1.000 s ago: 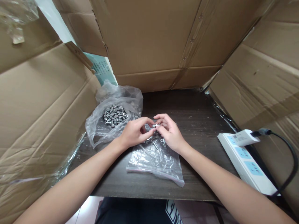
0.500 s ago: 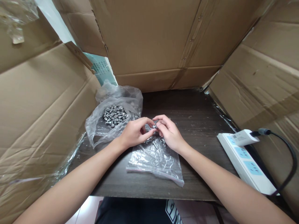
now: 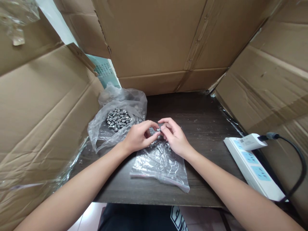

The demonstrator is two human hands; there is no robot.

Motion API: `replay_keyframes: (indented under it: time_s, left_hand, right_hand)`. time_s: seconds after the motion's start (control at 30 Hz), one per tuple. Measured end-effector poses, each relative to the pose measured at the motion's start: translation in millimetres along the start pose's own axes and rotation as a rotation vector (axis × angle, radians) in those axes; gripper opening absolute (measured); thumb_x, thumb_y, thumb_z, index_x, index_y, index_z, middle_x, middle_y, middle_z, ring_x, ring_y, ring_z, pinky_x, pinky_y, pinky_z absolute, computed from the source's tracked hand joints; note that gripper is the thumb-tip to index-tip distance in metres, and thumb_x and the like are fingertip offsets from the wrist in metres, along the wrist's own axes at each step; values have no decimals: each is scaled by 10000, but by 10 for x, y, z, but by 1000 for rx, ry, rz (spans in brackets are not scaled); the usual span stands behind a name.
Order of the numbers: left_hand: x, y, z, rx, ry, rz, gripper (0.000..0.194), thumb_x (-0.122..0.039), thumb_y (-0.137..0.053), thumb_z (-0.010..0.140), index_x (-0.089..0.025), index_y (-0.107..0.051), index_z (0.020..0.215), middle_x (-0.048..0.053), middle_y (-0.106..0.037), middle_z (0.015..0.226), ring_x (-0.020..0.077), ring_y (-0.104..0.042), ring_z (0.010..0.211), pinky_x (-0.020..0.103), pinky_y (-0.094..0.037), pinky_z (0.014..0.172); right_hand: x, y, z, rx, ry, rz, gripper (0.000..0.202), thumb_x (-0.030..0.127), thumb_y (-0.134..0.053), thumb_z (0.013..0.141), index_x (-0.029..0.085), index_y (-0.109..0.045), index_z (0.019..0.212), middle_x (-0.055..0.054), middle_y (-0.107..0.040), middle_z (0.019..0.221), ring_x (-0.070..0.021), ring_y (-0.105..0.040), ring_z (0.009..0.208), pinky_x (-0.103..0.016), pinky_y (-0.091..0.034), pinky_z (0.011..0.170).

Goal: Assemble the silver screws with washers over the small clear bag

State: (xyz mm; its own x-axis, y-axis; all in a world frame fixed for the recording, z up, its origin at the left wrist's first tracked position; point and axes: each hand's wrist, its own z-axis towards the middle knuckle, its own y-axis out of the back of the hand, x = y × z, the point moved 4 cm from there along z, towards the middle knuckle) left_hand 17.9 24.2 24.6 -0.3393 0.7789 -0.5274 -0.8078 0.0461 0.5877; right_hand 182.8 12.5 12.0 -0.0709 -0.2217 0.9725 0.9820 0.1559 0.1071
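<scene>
Between the fingertips of both hands is a small shiny metal bolt (image 3: 158,130), mostly covered by the fingers. My left hand (image 3: 141,136) pinches it from the left, thumb below and index finger above. From the right, my right hand (image 3: 174,134) closes thumb and fingers on its other end. Whether a nut or washer sits on it, I cannot tell. Beneath the hands lies a flat clear zip bag (image 3: 161,170). A loose bolt (image 3: 159,149) and a nut (image 3: 167,146) rest on it, with other small metal parts partly hidden by the hands.
An open clear plastic bag (image 3: 96,131) holding a heap of bolts (image 3: 118,119) stands left of the hands on the dark wooden table (image 3: 202,118). A white power strip (image 3: 255,170) with a plugged-in black cable (image 3: 302,160) lies at the right. Cardboard walls (image 3: 156,38) surround the table.
The fingers have shifted very slightly around the bolt, the right thumb and index finger moving a little. Everything else stays where it was.
</scene>
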Motion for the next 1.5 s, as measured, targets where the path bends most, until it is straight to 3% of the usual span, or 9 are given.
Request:
replay_keyframes:
  time_s: [0.17,0.4,0.63,0.8,0.97,1.1,1.23,1.4,1.5]
  left_hand:
    - [-10,13,7,-6,-8,15,123,-254,-694,958,-162,-657,1032,0,-687,830,72,-587,514,200,-466,528]
    - [-2,10,7,4,6,4,137,-286,-679,971,-165,-661,1031,20,-720,884,70,-590,520,197,-468,524]
    - [-4,5,5,16,6,0,121,-257,-685,961,-164,-664,1035,12,-715,867,70,-586,521,198,-470,531]
    - [-2,10,3,10,4,2,126,-269,-679,966,-167,-661,1039,6,-699,843,76,-590,523,201,-470,529]
    - [-12,6,9,22,-3,-11,116,-256,-676,967,-164,-658,1036,11,-703,858,75,-593,526,199,-472,526]
    - [-14,6,11,19,-8,-9,112,-237,-688,961,-161,-659,1038,4,-693,850,71,-589,525,197,-470,531]
    - [-19,-1,8,26,-15,-14,114,-229,-691,957,-158,-657,1039,3,-691,857,69,-589,529,196,-472,533]
    - [-16,0,6,17,-15,-10,110,-227,-689,958,-158,-658,1037,7,-695,860,69,-584,525,199,-467,533]
    - [-10,1,5,22,-5,-10,115,-233,-687,958,-158,-662,1042,4,-688,843,70,-583,523,198,-465,533]
  right_hand:
    - [-10,40,10,-19,29,0,421,220,-581,767,201,-572,1187,-35,-582,1004,-139,-535,753,-271,-420,598]
    - [-10,11,1,-8,-5,-20,244,391,-542,965,207,-587,1119,7,-563,766,-146,-516,665,-286,-394,594]
    - [-14,5,7,8,-23,-14,234,409,-529,981,204,-634,1022,8,-547,706,-152,-517,644,-295,-395,600]
    - [-17,26,10,-14,3,-11,257,295,-583,864,210,-632,1102,-12,-597,885,-135,-514,675,-285,-397,599]
    - [-31,8,6,17,-47,7,238,386,-519,952,224,-604,1103,10,-544,751,-157,-528,665,-301,-407,606]
    - [-5,18,6,0,8,5,282,302,-560,870,218,-594,1137,-5,-582,879,-135,-515,672,-290,-400,600]
    - [-19,7,-3,18,-33,-10,240,372,-510,953,215,-603,1109,24,-523,701,-157,-518,650,-299,-395,604]
    - [-13,10,1,8,-6,7,271,298,-553,863,211,-619,1111,-5,-583,852,-143,-512,674,-292,-393,598]
    - [-27,-4,0,26,-36,18,236,336,-537,914,210,-610,1101,5,-570,765,-154,-520,662,-296,-396,603]
